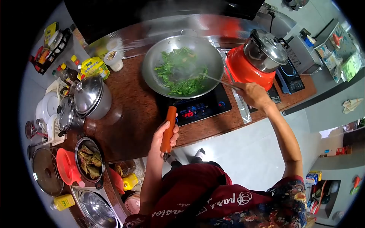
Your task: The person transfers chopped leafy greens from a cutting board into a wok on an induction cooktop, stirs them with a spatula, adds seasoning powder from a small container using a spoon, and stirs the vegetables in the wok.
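A large steel wok [152,70] sits on a black induction cooktop [205,108] whose red display is lit. Chopped leafy greens [186,85] lie in it, with steam rising over them. My left hand [164,135] is wrapped round the wok's brown handle [168,129]. In my right hand [255,95], closed on its handle, is a long metal spatula [218,80]. Its far end reaches into the greens at the wok's right side, where steam and leaves hide the blade.
An orange-red pot stand [239,64] with a lidded steel pot [266,51] stands right of the wok. To the left are a lidded pot [91,95], a yellow seasoning bag [94,67] and a pan of wrapped leaf parcels [90,159]. A sink [97,209] lies at lower left.
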Demonstrator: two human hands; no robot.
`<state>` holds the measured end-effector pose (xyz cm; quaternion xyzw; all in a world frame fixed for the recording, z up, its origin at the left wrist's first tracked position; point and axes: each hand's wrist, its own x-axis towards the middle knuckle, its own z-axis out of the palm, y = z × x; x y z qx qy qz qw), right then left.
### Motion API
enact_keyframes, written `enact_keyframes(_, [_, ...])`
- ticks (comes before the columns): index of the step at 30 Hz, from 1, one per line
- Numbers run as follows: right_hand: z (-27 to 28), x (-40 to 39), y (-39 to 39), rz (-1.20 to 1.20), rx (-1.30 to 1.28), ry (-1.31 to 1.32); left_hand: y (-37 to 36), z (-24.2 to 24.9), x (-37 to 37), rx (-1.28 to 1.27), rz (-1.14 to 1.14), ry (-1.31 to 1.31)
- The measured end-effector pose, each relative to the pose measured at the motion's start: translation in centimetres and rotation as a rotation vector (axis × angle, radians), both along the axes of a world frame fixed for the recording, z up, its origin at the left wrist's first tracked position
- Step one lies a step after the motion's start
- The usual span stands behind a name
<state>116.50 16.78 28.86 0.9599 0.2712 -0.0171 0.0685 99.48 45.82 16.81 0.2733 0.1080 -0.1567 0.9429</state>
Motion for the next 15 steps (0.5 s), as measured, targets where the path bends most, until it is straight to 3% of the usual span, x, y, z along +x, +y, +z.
enact_keyframes(3, [1.5, 0.2, -1.1, -0.006, 0.114, 0.019, 0.0, 0.2, 0.0, -0.002, 0.004, 0.008])
enact_keyframes(6, [4.2, -1.5, 0.2, 0.002, 0.136, 0.252, 0.1, 0.1, 0.0, -0.004, 0.003, 0.0])
enact_keyframes(13, [-5.8, 1.5, 5.8, 0.026, 0.15, -0.085, 0.2, 0.0, 0.0, 0.009, -0.015, -0.025])
enact_keyframes(15, [-6.1, 0.7, 6.2, 0.084, 0.1, -0.056, 0.3, 0.1, 0.2, 0.002, -0.013, -0.023])
